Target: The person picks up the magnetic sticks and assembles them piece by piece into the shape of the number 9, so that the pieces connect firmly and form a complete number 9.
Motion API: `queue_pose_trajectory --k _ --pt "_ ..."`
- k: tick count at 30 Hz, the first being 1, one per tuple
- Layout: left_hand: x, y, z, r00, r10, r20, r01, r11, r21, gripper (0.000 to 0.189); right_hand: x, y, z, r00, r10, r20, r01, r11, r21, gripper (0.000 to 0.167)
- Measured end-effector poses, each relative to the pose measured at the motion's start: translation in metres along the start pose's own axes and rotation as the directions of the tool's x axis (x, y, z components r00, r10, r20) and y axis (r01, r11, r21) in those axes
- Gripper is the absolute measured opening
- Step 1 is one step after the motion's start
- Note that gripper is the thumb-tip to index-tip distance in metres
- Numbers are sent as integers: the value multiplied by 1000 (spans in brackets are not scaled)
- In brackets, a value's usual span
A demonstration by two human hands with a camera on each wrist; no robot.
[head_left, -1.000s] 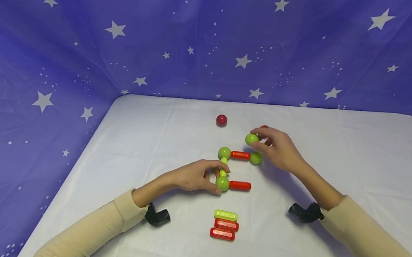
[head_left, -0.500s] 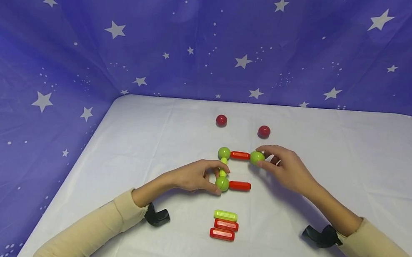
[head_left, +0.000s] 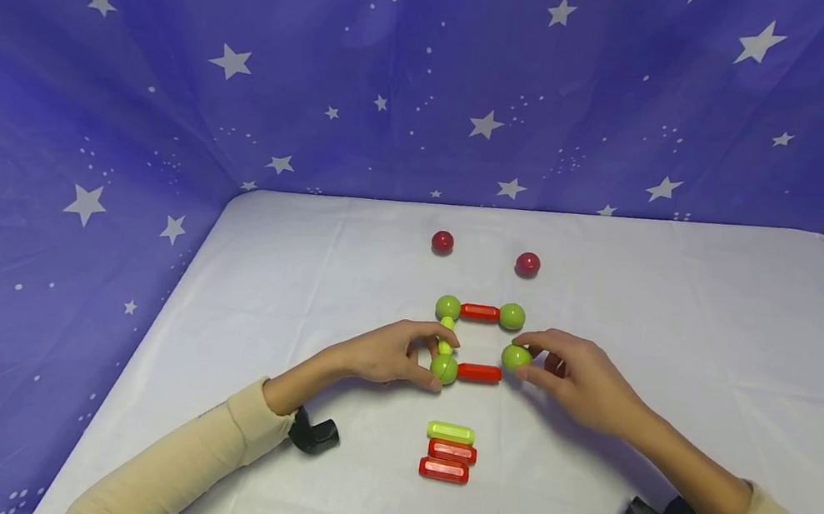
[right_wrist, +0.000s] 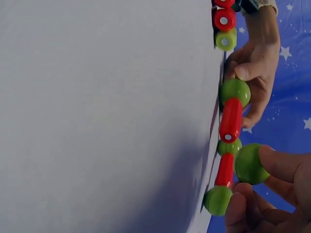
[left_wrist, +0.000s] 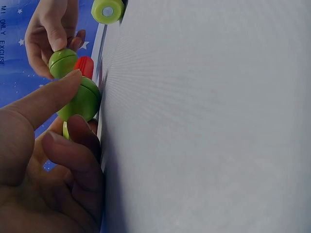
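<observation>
My left hand [head_left: 396,351] holds the near-left corner of a joined piece, thumb at a green ball [head_left: 444,368] and index finger over the lime rod [head_left: 445,346]. From that ball a red rod [head_left: 479,373] extends right, its metal-tipped end [right_wrist: 228,137] bare. At the rod's far side another red rod [head_left: 480,312] links two green balls, the left one [head_left: 448,308] and the right one [head_left: 512,316]. My right hand [head_left: 580,379] pinches a loose green ball [head_left: 517,358] between thumb and fingers, just off the near red rod's free end.
Two red balls, a left one [head_left: 443,242] and a right one [head_left: 528,264], sit farther back. Nearer the front lie a lime rod [head_left: 450,433] and two red rods [head_left: 452,451] side by side. A white cloth [head_left: 677,318] covers the table; a starry blue curtain [head_left: 400,80] hangs behind.
My right hand has carried its green ball toward me, past the far-right green ball, to near the front red rod's end. The right-hand red ball came into full view. My left hand stayed put.
</observation>
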State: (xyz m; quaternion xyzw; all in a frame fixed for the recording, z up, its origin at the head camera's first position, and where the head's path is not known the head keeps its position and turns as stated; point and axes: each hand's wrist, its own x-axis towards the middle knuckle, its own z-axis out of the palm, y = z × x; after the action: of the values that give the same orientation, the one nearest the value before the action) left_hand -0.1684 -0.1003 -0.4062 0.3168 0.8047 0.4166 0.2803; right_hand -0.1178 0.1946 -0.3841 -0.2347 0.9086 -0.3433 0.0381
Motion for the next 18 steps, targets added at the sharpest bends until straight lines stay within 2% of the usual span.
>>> queue_pose_trajectory --k 6,12,18 --pt "1 1 0 1000 2 3 -2 1000 9 53 -7 3 -5 1000 18 3 -18 1000 6 32" --pt "-1 0 0 1000 -13 -4 13 1000 8 54 -9 7 -4 997 36 73 -38 999 27 32" --pt "0 -1 0 1000 -17 -2 17 1000 4 54 -8 8 1 994 16 111 -19 1000 25 30"
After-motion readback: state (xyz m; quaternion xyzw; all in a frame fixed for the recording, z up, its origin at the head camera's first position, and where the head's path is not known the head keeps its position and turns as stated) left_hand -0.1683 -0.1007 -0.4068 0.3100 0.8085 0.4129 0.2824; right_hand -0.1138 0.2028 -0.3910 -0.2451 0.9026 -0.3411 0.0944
